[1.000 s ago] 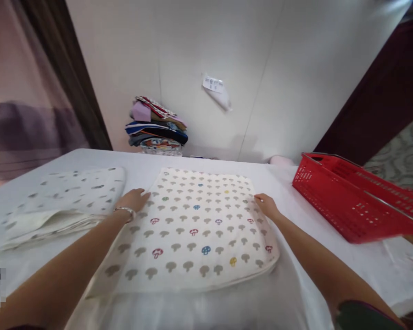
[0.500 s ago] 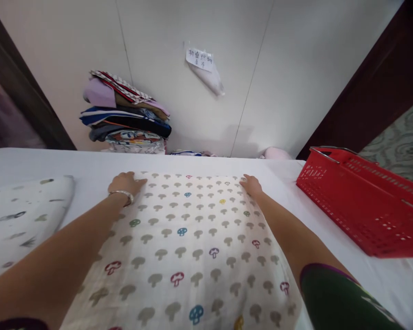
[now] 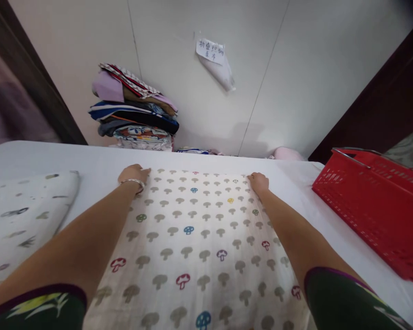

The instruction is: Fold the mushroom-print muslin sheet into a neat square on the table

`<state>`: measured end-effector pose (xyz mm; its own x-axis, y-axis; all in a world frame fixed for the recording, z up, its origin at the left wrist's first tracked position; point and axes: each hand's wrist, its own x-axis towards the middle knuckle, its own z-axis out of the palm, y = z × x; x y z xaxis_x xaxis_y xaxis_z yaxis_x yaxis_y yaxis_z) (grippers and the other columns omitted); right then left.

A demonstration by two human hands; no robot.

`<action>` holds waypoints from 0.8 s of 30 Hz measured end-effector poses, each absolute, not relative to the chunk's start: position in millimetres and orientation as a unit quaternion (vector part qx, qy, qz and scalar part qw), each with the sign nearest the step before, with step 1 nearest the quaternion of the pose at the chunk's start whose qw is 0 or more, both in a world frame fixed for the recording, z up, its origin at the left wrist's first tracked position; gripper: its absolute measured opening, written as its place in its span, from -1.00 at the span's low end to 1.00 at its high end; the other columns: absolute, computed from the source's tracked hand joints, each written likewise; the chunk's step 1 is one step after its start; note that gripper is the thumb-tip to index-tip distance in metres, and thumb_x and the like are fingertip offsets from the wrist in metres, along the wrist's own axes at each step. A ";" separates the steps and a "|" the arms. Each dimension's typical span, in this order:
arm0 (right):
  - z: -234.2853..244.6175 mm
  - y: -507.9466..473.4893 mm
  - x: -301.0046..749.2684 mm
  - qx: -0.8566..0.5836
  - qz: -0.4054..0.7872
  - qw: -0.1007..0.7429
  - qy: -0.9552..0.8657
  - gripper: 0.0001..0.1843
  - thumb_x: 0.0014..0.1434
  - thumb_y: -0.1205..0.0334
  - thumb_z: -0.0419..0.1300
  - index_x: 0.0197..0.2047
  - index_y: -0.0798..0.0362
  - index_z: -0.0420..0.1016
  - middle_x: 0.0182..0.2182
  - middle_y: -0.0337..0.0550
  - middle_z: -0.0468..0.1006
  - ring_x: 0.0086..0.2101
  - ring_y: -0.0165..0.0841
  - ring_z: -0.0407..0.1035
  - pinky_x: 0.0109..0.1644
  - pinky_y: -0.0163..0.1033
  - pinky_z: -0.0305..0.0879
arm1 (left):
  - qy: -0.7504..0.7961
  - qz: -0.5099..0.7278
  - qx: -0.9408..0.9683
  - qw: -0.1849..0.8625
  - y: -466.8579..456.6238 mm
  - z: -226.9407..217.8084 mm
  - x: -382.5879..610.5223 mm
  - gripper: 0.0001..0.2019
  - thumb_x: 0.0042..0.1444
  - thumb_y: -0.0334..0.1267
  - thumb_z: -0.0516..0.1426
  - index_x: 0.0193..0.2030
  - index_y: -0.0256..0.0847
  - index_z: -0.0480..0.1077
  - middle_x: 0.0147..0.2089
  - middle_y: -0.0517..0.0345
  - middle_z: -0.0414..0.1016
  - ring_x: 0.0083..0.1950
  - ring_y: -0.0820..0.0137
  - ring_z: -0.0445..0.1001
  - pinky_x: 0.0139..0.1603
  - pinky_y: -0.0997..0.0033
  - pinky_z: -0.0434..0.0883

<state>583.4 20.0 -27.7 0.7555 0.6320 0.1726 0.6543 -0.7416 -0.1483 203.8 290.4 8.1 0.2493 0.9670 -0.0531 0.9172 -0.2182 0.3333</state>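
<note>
A white cloth with a mushroom print (image 3: 206,229) lies spread over the table in front of me, mostly grey-brown mushrooms with a few red, blue, green and yellow ones. My left hand (image 3: 134,176), with a bracelet on its wrist, pinches the cloth's far left corner. At the far right corner my right hand (image 3: 259,182) is closed on the edge in the same way. Both arms reach forward along the cloth's sides. The near end of the cloth runs out of view at the bottom.
Another folded white cloth with a leaf-like print (image 3: 30,215) lies at the left on the white table (image 3: 99,158). A red plastic basket (image 3: 375,201) stands at the right. Beyond the far edge is a pile of folded fabrics (image 3: 134,112), against a wall with a paper note (image 3: 210,51).
The view has shifted slightly, so the basket and pile appear further right. Both hands stay at the cloth's far corners, and the cloth looks a little flatter.
</note>
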 end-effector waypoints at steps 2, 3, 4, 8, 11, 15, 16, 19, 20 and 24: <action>-26.9 21.1 574.3 -0.923 -0.076 0.100 -0.364 -0.66 0.24 0.17 -0.01 -0.04 0.11 0.45 -0.05 0.10 0.45 0.00 -0.12 0.25 0.04 -0.05 0.08 | 0.607 0.099 0.780 0.119 287.4 5.0 204.6 -0.46 0.13 0.05 -0.07 0.04 -0.38 0.33 0.10 -0.30 0.33 0.09 0.02 0.31 -0.05 0.13 0.29; -25.8 21.5 567.5 -0.911 -0.087 0.107 -0.390 -0.66 0.24 0.19 -0.01 0.00 0.11 0.43 -0.02 0.09 0.43 0.03 -0.13 0.21 0.07 -0.04 0.06 | 0.590 0.118 0.794 0.083 282.6 4.0 205.5 -0.46 0.13 0.05 -0.06 0.05 -0.36 0.33 0.12 -0.30 0.31 0.12 0.00 0.28 -0.02 0.09 0.28; -24.7 22.1 559.0 -0.890 -0.097 0.121 -0.429 -0.65 0.24 0.20 -0.01 0.03 0.10 0.41 0.01 0.07 0.42 0.05 -0.15 0.19 0.10 -0.05 0.04 | 0.560 0.136 0.816 0.046 275.1 3.0 207.0 -0.47 0.13 0.04 -0.06 0.06 -0.33 0.32 0.14 -0.27 0.30 0.15 0.00 0.25 0.03 0.07 0.25; -24.8 29.3 514.8 -0.748 -0.063 0.185 -0.634 -0.61 0.27 0.13 -0.06 0.07 0.05 0.37 0.05 -0.04 0.40 0.06 -0.25 0.20 0.15 -0.10 0.07 | 0.353 0.124 0.927 0.010 227.7 -5.4 220.4 -0.55 0.18 -0.04 -0.11 0.08 -0.23 0.33 0.16 -0.05 0.33 0.17 0.19 0.26 0.17 0.17 0.15; -29.3 41.2 490.2 -0.683 0.021 0.146 -0.715 -0.51 0.26 -0.04 -0.09 0.17 -0.04 0.28 0.18 -0.10 0.27 0.16 -0.23 0.11 0.22 -0.06 -0.02 | 0.209 0.078 0.974 0.039 201.8 -18.9 236.1 -0.48 0.19 0.05 -0.15 0.18 -0.12 0.24 0.29 0.05 0.19 0.29 0.26 0.11 0.28 0.17 -0.01; -31.0 57.1 484.9 -0.770 0.055 0.087 -0.630 -0.44 0.28 -0.09 -0.19 0.25 -0.06 0.15 0.29 -0.09 0.05 0.26 -0.20 -0.10 0.26 0.04 -0.15 | 0.302 0.017 0.950 0.083 205.4 -30.3 253.2 -0.33 0.15 0.20 -0.23 0.30 -0.11 0.06 0.39 0.03 -0.07 0.38 0.21 -0.10 0.31 -0.01 -0.13; -30.3 58.6 484.8 -0.786 0.054 0.080 -0.610 -0.44 0.29 -0.09 -0.20 0.26 -0.06 0.14 0.29 -0.09 0.04 0.27 -0.19 -0.12 0.25 0.06 -0.15 | 0.327 0.009 0.941 0.091 207.9 -31.0 255.2 -0.32 0.15 0.20 -0.25 0.31 -0.12 0.03 0.40 0.03 -0.09 0.39 0.21 -0.12 0.31 -0.03 -0.13; -27.6 55.9 479.4 -0.785 0.054 0.072 -0.613 -0.39 0.27 -0.15 -0.23 0.28 -0.06 0.10 0.32 -0.09 -0.05 0.29 -0.14 -0.25 0.27 0.13 -0.26 | 0.330 0.022 0.941 0.074 207.1 -31.2 255.2 -0.32 0.15 0.21 -0.26 0.30 -0.12 0.04 0.40 0.05 -0.10 0.40 0.21 -0.18 0.31 -0.06 -0.17; -26.9 53.9 476.2 -0.769 0.062 0.073 -0.632 -0.36 0.26 -0.18 -0.24 0.29 -0.07 0.07 0.33 -0.11 -0.10 0.30 -0.14 -0.30 0.27 0.13 -0.30 | 0.315 0.031 0.947 0.060 204.9 -31.4 253.9 -0.31 0.14 0.22 -0.26 0.30 -0.12 0.06 0.40 0.07 -0.10 0.40 0.19 -0.20 0.32 -0.06 -0.21; -24.3 55.7 467.8 -0.714 0.121 0.055 -0.687 -0.31 0.22 -0.26 -0.26 0.32 -0.14 -0.03 0.34 -0.22 -0.16 0.31 -0.18 -0.33 0.30 0.07 -0.36 | 0.310 0.015 0.949 0.058 205.7 -32.0 252.2 -0.26 0.10 0.28 -0.25 0.31 -0.08 0.02 0.41 0.10 -0.14 0.40 0.15 -0.20 0.31 -0.12 -0.26</action>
